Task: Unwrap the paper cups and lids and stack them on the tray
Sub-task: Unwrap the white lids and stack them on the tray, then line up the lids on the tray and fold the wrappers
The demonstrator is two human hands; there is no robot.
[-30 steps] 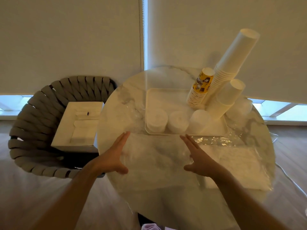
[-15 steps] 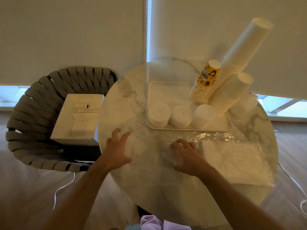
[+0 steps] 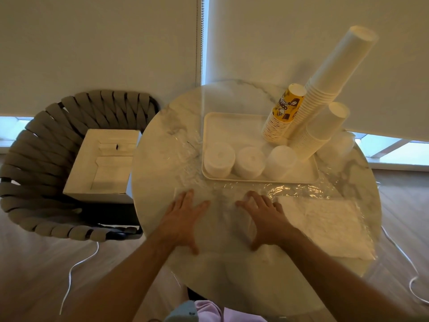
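Note:
A white tray (image 3: pixel 228 126) sits on the round marble table (image 3: pixel 162 126). On it stand a tall stack of white cups (image 3: pixel 334 75), a shorter white stack (image 3: pixel 319 130) and a yellow printed stack (image 3: pixel 283 115), all upside down. Three stacks of white lids (image 3: pixel 219 159) line the tray's front. Clear plastic wrap (image 3: pixel 294 190) lies on the table before the tray. My left hand (image 3: pixel 182 219) and right hand (image 3: pixel 264 217) lie flat with straight fingers on a clear wrap sheet near the front of the table, palms down, holding nothing.
A white packet in clear film (image 3: pixel 325 226) lies right of my right hand. More wrapped lids (image 3: pixel 339 145) sit beyond the tray's right end. A woven grey chair (image 3: pixel 34 173) at left holds an open white box (image 3: pixel 104 163). A white cable (image 3: pixel 76 266) runs along the floor.
Both hands have come down from hovering and curled to lying flat on the wrap on the table. The camera has tilted slightly; the cups and lids stay in place.

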